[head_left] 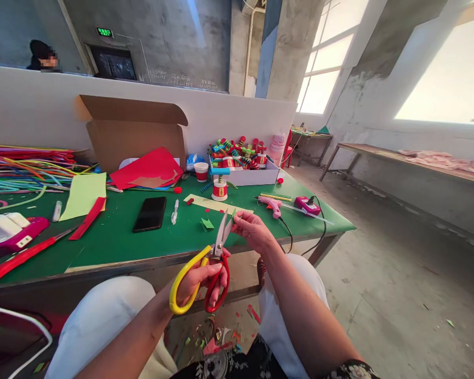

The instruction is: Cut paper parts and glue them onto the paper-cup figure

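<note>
My left hand (200,278) is closed round the handles of a pair of scissors (218,248), one yellow and one red. The blades point up, slightly apart, over the table's front edge. Between the fingertips of my right hand (253,230) is a small piece of green paper (233,215), right by the blade tips and partly hidden by the fingers. Another bit of folded green paper (207,225) lies on the green table just left of the blades. Behind it rests a pale yellow paper strip (205,203).
A paper-cup figure (220,188) stands before a white box (256,177) of similar figures. Right of my hands lie a pink glue gun (274,206) and its cable. A phone (150,214), red paper (154,168) and pipe cleaners (31,168) lie leftward. A person (43,57) is beyond the partition.
</note>
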Tool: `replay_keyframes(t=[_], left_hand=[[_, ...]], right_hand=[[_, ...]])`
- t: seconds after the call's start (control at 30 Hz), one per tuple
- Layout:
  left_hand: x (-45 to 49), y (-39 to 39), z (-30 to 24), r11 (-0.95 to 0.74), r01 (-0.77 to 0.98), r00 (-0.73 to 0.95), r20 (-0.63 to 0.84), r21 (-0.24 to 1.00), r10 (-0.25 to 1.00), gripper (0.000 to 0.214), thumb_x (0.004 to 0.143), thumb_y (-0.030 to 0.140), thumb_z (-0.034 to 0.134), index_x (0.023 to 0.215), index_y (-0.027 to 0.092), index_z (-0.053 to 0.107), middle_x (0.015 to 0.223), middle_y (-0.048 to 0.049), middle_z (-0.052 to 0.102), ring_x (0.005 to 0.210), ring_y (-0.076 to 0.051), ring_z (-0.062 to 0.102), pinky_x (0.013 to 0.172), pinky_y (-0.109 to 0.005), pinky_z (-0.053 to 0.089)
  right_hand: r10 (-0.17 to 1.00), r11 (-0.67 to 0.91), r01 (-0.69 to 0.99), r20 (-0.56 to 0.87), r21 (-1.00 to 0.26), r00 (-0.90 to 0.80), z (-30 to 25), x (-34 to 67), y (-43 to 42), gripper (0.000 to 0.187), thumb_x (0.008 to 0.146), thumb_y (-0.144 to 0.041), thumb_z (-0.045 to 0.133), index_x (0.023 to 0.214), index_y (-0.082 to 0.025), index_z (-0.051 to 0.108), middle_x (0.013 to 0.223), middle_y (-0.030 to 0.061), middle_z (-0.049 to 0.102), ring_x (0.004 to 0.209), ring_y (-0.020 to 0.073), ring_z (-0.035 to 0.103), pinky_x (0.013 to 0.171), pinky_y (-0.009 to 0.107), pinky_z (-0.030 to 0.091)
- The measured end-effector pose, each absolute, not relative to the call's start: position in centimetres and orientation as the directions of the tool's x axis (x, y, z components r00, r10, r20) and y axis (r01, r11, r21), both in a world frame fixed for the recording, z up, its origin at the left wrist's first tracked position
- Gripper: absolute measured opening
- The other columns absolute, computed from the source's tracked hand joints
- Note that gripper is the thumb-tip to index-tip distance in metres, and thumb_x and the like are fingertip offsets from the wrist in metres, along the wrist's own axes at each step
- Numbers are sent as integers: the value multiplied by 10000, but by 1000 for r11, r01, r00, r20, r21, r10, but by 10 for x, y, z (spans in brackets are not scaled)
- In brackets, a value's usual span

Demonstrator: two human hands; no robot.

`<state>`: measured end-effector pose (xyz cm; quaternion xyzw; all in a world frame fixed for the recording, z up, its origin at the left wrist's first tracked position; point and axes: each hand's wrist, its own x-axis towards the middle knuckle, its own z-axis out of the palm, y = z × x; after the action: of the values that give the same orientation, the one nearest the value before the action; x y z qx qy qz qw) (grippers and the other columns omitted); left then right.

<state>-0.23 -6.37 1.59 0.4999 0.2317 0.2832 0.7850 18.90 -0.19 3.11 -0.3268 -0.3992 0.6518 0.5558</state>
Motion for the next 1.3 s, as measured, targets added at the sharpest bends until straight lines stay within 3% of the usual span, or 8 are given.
replay_keyframes(t=[0.33,0.53,1.03,1.3], left_hand=[[0,-66,15,287,-219,683,-64,932,728,489,812,471,626,1175,187,462,690,-1,635,445,-118,582,423,-212,464],[3,-67,17,298,-221,685,-70,929,726,604,777,536,654,1226,193,441,674,7,636,435,-121,584,412,-208,457],[15,-77,19,376,-302,665,-89,876,742,587,755,540,685,1187,217,454,470,115,493,248,-55,351,287,-178,395],[14,-77,19,355,-296,651,-84,887,754,581,765,490,676,1214,213,431,544,76,575,309,-72,448,363,-206,475]], right_hand=[[983,-57,-467,32,-882,-181,26,189,1,354,528,-351,903,716,-173,662,702,-50,608,592,62,561,718,246,498],[982,-47,-453,41,-890,-184,26,189,1,358,531,-375,900,720,-181,666,683,-53,595,589,69,564,712,249,506],[979,-33,-447,61,-894,-194,27,190,1,334,555,-374,889,711,-179,667,709,-38,623,593,63,540,682,235,495],[978,-42,-426,50,-904,-202,27,190,0,347,536,-380,895,704,-178,667,717,-34,633,619,76,574,702,245,510]])
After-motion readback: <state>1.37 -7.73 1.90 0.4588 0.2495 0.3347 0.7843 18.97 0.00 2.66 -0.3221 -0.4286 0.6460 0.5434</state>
